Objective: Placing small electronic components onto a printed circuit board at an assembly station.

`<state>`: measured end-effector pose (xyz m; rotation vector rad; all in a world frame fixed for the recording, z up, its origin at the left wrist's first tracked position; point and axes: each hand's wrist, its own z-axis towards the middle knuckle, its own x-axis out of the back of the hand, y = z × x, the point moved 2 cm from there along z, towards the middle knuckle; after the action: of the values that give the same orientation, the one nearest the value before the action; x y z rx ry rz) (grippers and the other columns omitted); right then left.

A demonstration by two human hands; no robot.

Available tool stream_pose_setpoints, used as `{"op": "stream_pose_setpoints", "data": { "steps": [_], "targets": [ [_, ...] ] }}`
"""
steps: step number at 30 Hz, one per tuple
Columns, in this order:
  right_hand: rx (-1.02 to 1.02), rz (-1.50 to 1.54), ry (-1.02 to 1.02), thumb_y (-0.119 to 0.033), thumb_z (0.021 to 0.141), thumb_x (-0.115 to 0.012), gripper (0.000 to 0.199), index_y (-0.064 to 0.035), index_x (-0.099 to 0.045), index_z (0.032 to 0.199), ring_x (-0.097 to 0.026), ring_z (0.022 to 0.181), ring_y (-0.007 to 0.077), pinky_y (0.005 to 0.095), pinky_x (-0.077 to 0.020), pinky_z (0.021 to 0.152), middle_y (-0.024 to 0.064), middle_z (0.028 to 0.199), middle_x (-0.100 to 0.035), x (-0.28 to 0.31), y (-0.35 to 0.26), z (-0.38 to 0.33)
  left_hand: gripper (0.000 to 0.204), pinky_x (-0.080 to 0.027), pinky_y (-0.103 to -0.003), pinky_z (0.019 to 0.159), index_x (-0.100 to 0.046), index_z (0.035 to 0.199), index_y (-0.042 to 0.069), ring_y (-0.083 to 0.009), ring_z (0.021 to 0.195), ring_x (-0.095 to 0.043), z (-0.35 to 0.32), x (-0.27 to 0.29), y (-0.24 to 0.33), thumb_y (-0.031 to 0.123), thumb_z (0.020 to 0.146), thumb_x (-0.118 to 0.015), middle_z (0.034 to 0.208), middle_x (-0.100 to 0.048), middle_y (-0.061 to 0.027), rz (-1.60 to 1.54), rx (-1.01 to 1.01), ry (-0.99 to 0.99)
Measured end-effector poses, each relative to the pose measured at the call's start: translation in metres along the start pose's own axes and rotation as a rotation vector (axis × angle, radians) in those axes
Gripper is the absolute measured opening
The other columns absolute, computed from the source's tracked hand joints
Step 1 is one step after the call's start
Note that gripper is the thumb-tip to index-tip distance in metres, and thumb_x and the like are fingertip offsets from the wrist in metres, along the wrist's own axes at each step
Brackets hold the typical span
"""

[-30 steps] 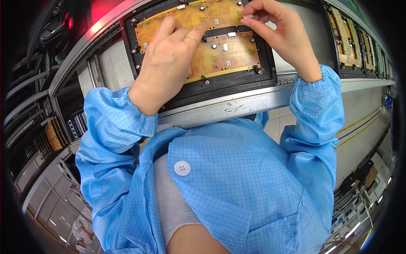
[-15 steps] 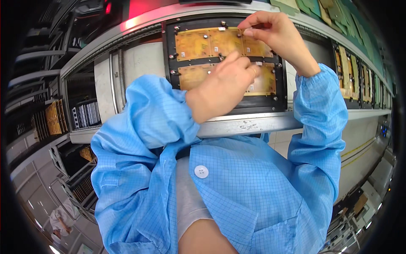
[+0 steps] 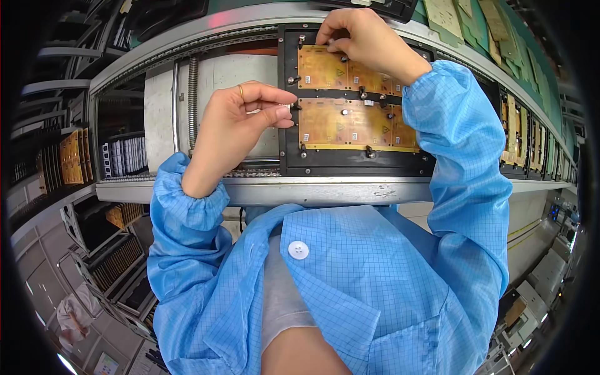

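Leftward off the boards went my left hand (image 3: 240, 128), now pinching a small clip (image 3: 292, 107) at the black fixture's (image 3: 350, 164) left edge; my right hand (image 3: 369, 39) pinches another at upper centre, above the yellow circuit boards (image 3: 350, 122)

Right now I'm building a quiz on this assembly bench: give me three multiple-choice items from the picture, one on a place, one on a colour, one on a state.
1. Where is the right hand?
A. at the black fixture's top edge
B. on the coat button
C. under the rail

2. What colour are the circuit boards?
A. green
B. yellow-orange
C. white

3. How are the left hand fingers set?
A. spread flat
B. balled in a fist
C. pinched at the black fixture's left edge

Answers: 1 A, its fingers reach the upper board's corner; 2 B, both panels show that tone; 3 C, thumb and forefinger meet there.
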<state>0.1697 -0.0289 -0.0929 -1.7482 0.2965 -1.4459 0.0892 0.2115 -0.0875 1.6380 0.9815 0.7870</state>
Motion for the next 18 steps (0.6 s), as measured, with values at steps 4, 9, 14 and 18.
{"op": "stream_pose_setpoints", "data": {
  "steps": [4,9,14,18],
  "targets": [
    [0.397,-0.060,0.121,0.003,0.079,-0.065,0.015,0.0022,-0.070,0.093,-0.069,0.081,0.0328,0.0360,-0.0545,0.073,0.0184,0.086,-0.071,-0.004,-0.003,-0.003,0.017,-0.058,-0.026,0.081,-0.071,0.106,-0.007,-0.0170,0.087,-0.071,-0.002,0.008,-0.009,-0.005,0.092,-0.063,0.104,-0.068,-0.0109,-0.028,-0.026,-0.004],
    [0.250,-0.077,0.100,0.001,0.081,-0.065,0.015,0.0021,-0.069,0.096,-0.070,0.083,0.0321,0.0357,-0.0547,0.074,0.0181,0.089,-0.071,-0.009,-0.004,0.000,0.017,-0.060,-0.031,0.089,-0.067,0.108,-0.008,-0.0196,0.096,-0.068,-0.001,0.009,-0.010,-0.005,0.092,-0.064,0.110,-0.062,-0.0122,-0.085,0.028,-0.015],
    [0.121,0.152,0.116,0.002,0.083,-0.065,0.017,0.0019,-0.067,0.101,-0.070,0.079,0.0271,0.0340,-0.0545,0.072,0.0170,0.086,-0.070,-0.016,-0.002,-0.006,0.017,-0.059,-0.027,0.087,-0.068,0.108,-0.009,-0.0170,0.097,-0.067,0.001,0.008,-0.016,-0.006,0.091,-0.063,0.110,-0.061,-0.0101,-0.072,-0.061,-0.032],
    [0.107,0.068,0.103,0.003,0.083,-0.065,0.019,0.0020,-0.067,0.102,-0.070,0.079,0.0262,0.0335,-0.0545,0.072,0.0166,0.085,-0.070,-0.016,-0.005,-0.007,0.020,-0.056,-0.023,0.081,-0.072,0.108,-0.004,-0.0134,0.094,-0.066,0.001,0.009,-0.022,-0.007,0.091,-0.061,0.107,-0.062,-0.0060,0.010,-0.127,-0.033]
  ]
}}
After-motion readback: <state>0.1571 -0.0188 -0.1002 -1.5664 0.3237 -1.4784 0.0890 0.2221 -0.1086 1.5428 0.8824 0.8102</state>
